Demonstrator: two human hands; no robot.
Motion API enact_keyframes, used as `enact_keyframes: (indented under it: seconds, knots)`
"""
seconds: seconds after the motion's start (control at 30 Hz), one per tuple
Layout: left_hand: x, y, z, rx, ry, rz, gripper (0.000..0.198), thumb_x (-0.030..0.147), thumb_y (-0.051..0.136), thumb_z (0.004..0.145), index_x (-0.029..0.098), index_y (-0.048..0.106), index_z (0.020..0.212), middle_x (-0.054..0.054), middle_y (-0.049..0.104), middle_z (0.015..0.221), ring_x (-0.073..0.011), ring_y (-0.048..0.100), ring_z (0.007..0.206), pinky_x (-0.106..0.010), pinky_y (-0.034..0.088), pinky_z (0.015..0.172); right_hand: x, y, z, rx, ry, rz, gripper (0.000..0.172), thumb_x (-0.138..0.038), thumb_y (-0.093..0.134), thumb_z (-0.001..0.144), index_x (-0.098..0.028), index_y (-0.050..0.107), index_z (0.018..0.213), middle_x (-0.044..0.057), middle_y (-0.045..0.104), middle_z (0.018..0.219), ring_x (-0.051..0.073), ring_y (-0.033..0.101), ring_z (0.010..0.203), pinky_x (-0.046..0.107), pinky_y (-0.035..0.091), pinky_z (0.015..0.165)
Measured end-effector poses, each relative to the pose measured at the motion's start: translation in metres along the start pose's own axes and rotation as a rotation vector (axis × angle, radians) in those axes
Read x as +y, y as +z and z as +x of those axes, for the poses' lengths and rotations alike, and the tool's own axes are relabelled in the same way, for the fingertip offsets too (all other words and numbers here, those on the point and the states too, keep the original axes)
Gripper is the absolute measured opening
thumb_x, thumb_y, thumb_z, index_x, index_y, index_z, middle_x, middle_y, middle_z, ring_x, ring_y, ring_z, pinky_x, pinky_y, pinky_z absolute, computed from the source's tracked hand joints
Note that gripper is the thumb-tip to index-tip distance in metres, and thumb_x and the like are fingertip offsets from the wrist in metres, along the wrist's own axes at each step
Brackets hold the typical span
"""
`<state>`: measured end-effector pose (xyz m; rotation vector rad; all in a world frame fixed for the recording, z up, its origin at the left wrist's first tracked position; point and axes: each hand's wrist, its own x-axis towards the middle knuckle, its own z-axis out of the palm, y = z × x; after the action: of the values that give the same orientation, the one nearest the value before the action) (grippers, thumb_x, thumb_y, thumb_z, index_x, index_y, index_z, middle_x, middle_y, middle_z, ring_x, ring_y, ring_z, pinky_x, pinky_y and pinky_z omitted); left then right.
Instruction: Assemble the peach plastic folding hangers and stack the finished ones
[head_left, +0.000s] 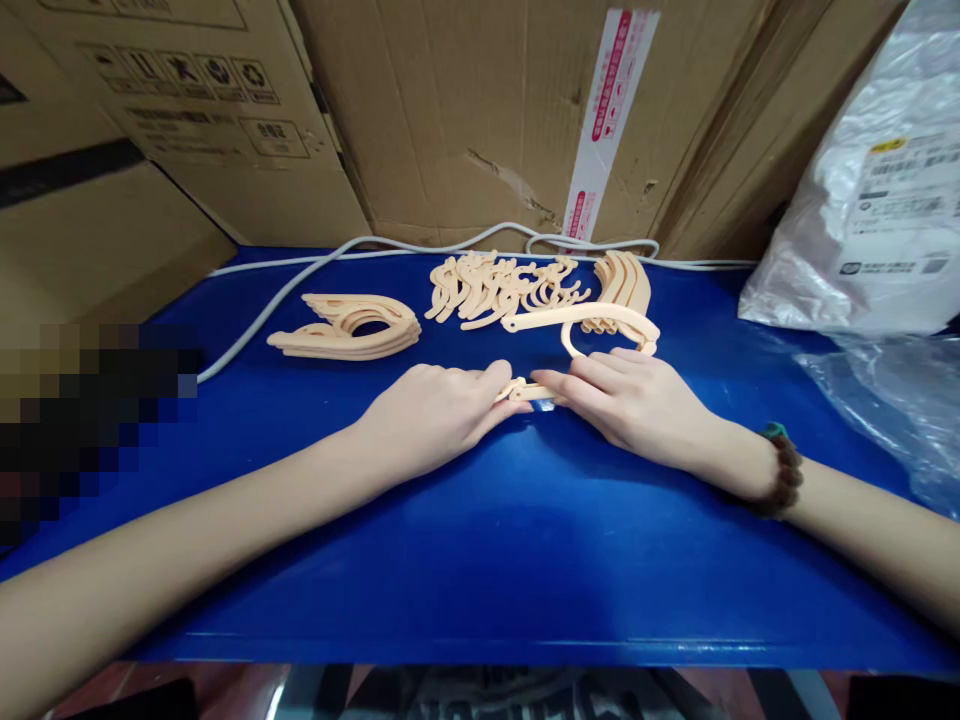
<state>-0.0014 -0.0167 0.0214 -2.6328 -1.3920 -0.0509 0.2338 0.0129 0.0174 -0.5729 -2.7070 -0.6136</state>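
Note:
My left hand [427,412] is closed in a pinch on a small beige plastic hook piece [509,391], mostly hidden by the thumb and fingers. My right hand [645,405] grips a beige folding hanger frame [585,316], whose curved arm reaches up and left beyond the fingers. One end of the frame, with a small hole, sticks out from the right fingertips and meets the hook piece between my hands. Behind the hands lie a loose heap of small S-shaped hooks [491,285], a stack of curved hanger arms [626,280] and stacked hanger frames [375,335] at left.
The blue tabletop [480,560] carries everything. A white cable [300,275] winds along its back. Cardboard boxes [465,110] stand behind and to the left. At right rests a white plastic parcel bag [862,240] with clear film [877,390] before it.

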Motion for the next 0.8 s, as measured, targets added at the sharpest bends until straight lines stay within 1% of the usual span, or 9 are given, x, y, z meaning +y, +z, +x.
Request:
enact_keyframes:
  seconds: [0.1, 0.2, 0.3, 0.43, 0.6, 0.8]
  knots:
    - [-0.003, 0.004, 0.001, 0.033, 0.003, 0.033, 0.038, 0.050, 0.037, 0.100, 0.017, 0.052, 0.088, -0.006, 0.071, 0.070, -0.0238, 0.068, 0.056, -0.027, 0.021, 0.043, 0.000, 0.001, 0.000, 0.001, 0.014, 0.009, 0.029, -0.021, 0.044, 0.099, -0.013, 0.059, 0.122, 0.002, 0.064, 0.081, 0.015, 0.051, 0.066, 0.028, 0.035, 0.064]
    - [-0.005, 0.009, 0.000, 0.121, 0.044, 0.051, 0.037, 0.049, 0.039, 0.100, 0.017, 0.053, 0.087, -0.005, 0.071, 0.070, -0.0232, 0.067, 0.053, -0.027, 0.020, 0.042, 0.000, 0.001, 0.001, 0.000, 0.019, 0.020, 0.029, -0.023, 0.045, 0.099, -0.013, 0.059, 0.122, 0.003, 0.065, 0.083, 0.015, 0.054, 0.068, 0.028, 0.037, 0.065]
    - [-0.008, 0.013, -0.001, 0.218, 0.097, 0.095, 0.039, 0.048, 0.036, 0.100, 0.017, 0.053, 0.085, -0.004, 0.069, 0.066, -0.0212, 0.064, 0.048, -0.027, 0.018, 0.040, 0.001, 0.001, 0.001, -0.011, 0.023, 0.023, 0.029, -0.024, 0.044, 0.100, -0.013, 0.059, 0.122, 0.003, 0.066, 0.084, 0.015, 0.055, 0.068, 0.028, 0.038, 0.064]
    - [-0.009, 0.013, -0.001, 0.304, 0.160, 0.155, 0.042, 0.044, 0.031, 0.102, 0.016, 0.053, 0.081, -0.004, 0.064, 0.062, -0.0192, 0.060, 0.044, -0.026, 0.017, 0.039, 0.002, 0.000, 0.000, -0.019, 0.026, 0.030, 0.029, -0.025, 0.041, 0.101, -0.013, 0.058, 0.122, 0.003, 0.067, 0.086, 0.015, 0.057, 0.068, 0.028, 0.040, 0.063]
    - [-0.009, 0.010, 0.000, 0.367, 0.204, 0.227, 0.045, 0.042, 0.029, 0.103, 0.015, 0.054, 0.076, -0.004, 0.059, 0.056, -0.0173, 0.056, 0.042, -0.026, 0.017, 0.038, 0.000, 0.000, 0.000, -0.035, 0.041, 0.067, 0.032, -0.028, 0.038, 0.102, -0.013, 0.058, 0.120, 0.003, 0.069, 0.086, 0.015, 0.062, 0.069, 0.028, 0.043, 0.064]
    - [-0.007, 0.008, -0.001, 0.413, 0.218, 0.331, 0.041, 0.039, 0.035, 0.102, 0.015, 0.053, 0.073, -0.003, 0.055, 0.054, -0.0161, 0.055, 0.043, -0.026, 0.022, 0.038, 0.000, 0.001, 0.001, -0.034, 0.041, 0.073, 0.032, -0.031, 0.037, 0.103, -0.014, 0.059, 0.118, 0.005, 0.072, 0.094, 0.015, 0.064, 0.071, 0.028, 0.045, 0.064]
